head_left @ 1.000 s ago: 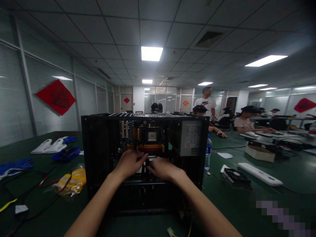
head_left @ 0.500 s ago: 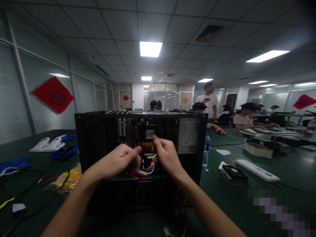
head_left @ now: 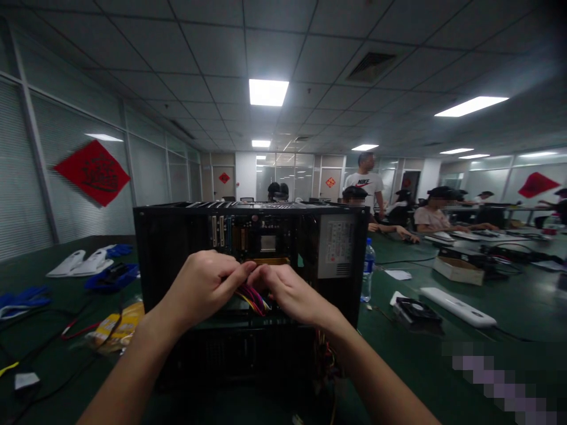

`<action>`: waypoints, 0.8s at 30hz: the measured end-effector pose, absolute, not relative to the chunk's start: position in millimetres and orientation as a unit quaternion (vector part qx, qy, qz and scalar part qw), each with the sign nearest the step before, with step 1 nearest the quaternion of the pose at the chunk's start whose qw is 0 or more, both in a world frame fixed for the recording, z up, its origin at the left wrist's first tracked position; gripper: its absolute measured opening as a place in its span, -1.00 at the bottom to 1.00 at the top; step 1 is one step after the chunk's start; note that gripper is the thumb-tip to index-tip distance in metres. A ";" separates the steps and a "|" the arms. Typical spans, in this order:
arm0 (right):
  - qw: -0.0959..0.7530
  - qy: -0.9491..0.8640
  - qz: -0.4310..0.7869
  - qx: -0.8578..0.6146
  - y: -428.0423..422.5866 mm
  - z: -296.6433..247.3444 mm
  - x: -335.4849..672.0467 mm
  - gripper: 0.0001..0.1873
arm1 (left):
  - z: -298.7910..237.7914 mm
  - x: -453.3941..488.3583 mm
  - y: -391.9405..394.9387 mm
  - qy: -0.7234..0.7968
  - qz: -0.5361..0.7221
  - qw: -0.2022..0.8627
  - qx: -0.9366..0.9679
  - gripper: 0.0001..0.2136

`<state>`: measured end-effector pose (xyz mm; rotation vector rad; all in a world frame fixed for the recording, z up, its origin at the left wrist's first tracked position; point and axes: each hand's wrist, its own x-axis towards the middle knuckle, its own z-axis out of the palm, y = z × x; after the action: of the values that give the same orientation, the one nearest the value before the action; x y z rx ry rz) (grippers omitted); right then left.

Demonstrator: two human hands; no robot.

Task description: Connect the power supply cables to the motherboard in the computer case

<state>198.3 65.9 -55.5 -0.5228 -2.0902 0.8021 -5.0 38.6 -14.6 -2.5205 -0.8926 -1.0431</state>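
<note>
A black computer case (head_left: 166,271) stands in front of me with its side open, showing the motherboard (head_left: 267,224) and a silver power supply (head_left: 340,245) at the right. My left hand (head_left: 212,283) is closed on a bundle of coloured wires (head_left: 256,300), thumb pointing right. Close beside it, my right hand (head_left: 287,289) has its fingers pinched round the same bundle, near the left thumb. The ends of the wires are hidden by the fingers. More thin wires (head_left: 326,354) hang at the lower right of the case.
Left lie white shoes (head_left: 80,262), a blue tray (head_left: 110,278), blue gloves (head_left: 24,300) and a yellow bag (head_left: 117,324). Right are a water bottle (head_left: 367,271), a black fan (head_left: 417,313), a white power strip (head_left: 458,306) and a carton (head_left: 458,268). Several people are beyond.
My right hand has come down and left from the motherboard to meet my left hand. The wire loop between them has drawn together. My left hand has shifted only slightly.
</note>
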 end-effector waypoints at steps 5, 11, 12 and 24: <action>0.268 -0.869 0.385 -0.158 32.6 -21.7 200.1 -0.50 | -4.2 10.0 22.9 -0.272 -0.427 0.241 -0.828 -0.55; 0.481 -0.697 0.517 -0.122 24.7 -3.3 199.9 -0.48 | 5.5 46.6 25.2 -0.225 -0.736 0.112 -0.629 -0.79; 0.481 -0.686 0.533 -0.113 21.9 -3.0 203.7 -0.49 | 5.2 49.7 27.9 -0.211 -0.757 0.065 -0.614 -0.77; 0.651 -0.640 0.367 -0.178 -16.5 -6.5 194.8 -0.44 | 3.9 52.9 -31.2 -0.214 -0.561 -0.318 -0.734 -0.30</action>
<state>194.8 -16.5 -6.5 -0.4042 -1.4523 0.8339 52.9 -31.2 3.9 -2.9306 -0.8558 -2.2421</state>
